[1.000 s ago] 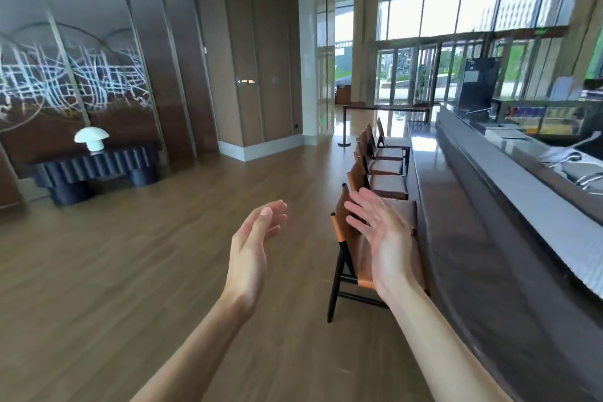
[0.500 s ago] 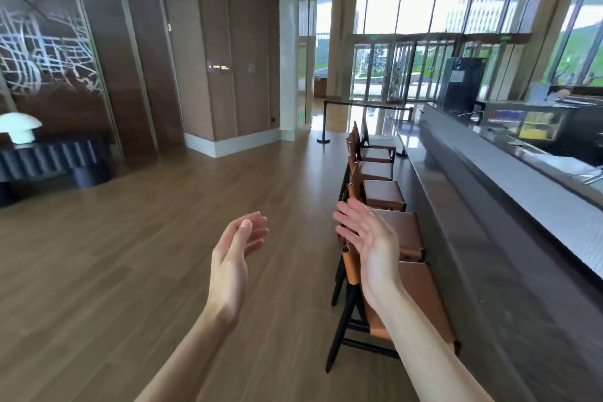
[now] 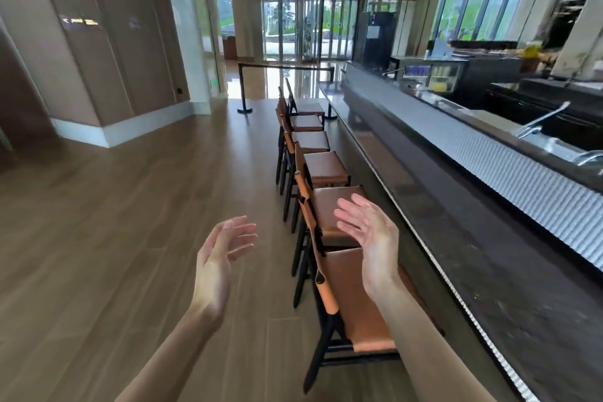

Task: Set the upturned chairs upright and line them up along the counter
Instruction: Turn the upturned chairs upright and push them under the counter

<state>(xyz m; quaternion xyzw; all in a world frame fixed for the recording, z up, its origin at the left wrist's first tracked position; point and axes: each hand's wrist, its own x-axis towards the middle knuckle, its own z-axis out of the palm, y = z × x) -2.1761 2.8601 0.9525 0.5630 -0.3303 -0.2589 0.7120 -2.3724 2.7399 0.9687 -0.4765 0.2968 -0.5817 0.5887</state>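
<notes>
Head view: your left hand (image 3: 215,266) and right hand (image 3: 372,238) hover empty, fingers spread apart, over upright chairs (image 3: 326,166) lined along the counter (image 3: 456,238).

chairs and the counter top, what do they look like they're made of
Chairs: seats and backs look like tan leather or a leather-like cover, smooth with a soft sheen, with stitched straps on the backs; the frames are black, matte, either painted wood or metal.
Counter top: dark polished stone, probably, given the faint mottling and glossy reflections.
</notes>
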